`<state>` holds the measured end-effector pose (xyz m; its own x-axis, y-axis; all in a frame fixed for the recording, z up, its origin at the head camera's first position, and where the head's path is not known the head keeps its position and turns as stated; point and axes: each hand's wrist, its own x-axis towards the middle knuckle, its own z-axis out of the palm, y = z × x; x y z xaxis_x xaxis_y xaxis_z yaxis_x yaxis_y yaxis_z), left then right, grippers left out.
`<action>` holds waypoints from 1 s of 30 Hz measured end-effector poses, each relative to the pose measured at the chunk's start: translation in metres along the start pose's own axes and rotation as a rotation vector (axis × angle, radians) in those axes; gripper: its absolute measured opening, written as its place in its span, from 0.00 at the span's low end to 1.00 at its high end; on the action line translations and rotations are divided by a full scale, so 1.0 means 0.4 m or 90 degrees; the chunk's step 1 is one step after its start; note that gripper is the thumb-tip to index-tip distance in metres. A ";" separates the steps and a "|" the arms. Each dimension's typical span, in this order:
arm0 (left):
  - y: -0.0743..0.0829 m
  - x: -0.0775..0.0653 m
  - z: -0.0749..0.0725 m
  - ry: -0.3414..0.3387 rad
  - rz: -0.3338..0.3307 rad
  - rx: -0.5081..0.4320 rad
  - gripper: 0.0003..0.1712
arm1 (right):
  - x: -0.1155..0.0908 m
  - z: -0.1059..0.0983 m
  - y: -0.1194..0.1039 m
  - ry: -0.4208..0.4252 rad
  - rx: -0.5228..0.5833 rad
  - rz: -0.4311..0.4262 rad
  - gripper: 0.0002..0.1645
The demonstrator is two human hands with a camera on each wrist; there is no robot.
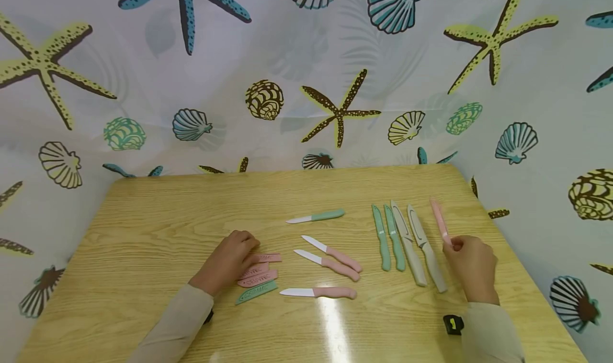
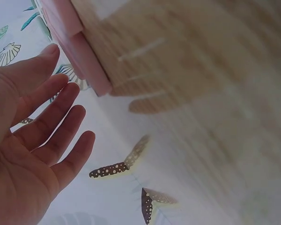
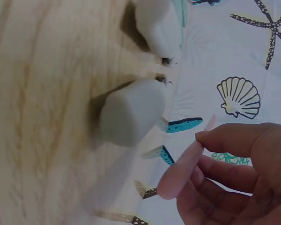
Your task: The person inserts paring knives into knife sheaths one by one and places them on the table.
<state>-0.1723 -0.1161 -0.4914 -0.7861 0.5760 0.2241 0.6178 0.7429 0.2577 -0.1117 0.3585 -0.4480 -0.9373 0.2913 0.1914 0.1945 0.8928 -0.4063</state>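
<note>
My right hand (image 1: 471, 262) pinches a pink knife (image 3: 189, 161) between thumb and fingers near its handle. Along its whole visible length that knife is pink, with no white blade showing. At the left, my left hand (image 1: 230, 259) has its fingers loosely spread, fingertips close by the pink blade sheaths (image 1: 261, 281). Beneath those sheaths in the head view lies a green sheath (image 1: 256, 292). Three pink-handled paring knives (image 1: 335, 293) with bare white blades lie mid-table. Behind them is a green-handled knife (image 1: 328, 215), its white blade also bare.
Two green sheathed knives (image 1: 381, 238) and two pale grey-handled knives (image 1: 426, 248) stand in a row left of my right hand. A wooden table (image 1: 167, 208) carries everything. Behind it hangs a cloth (image 1: 215, 81) printed with shells and starfish.
</note>
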 end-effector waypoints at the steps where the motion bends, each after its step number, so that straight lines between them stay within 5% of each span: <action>1: -0.002 -0.001 0.002 0.004 0.004 0.000 0.14 | 0.003 0.005 0.007 -0.027 -0.002 0.012 0.18; 8: -0.005 -0.004 0.009 0.012 0.012 0.008 0.13 | 0.018 0.031 0.027 -0.151 0.006 0.075 0.19; 30: 0.006 0.005 -0.006 -0.005 0.011 0.005 0.11 | 0.033 0.040 0.034 -0.162 -0.026 0.057 0.16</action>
<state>-0.1725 -0.1139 -0.4879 -0.7751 0.5920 0.2206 0.6316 0.7353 0.2460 -0.1258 0.3690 -0.4652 -0.9575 0.2782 -0.0761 0.2861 0.8824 -0.3735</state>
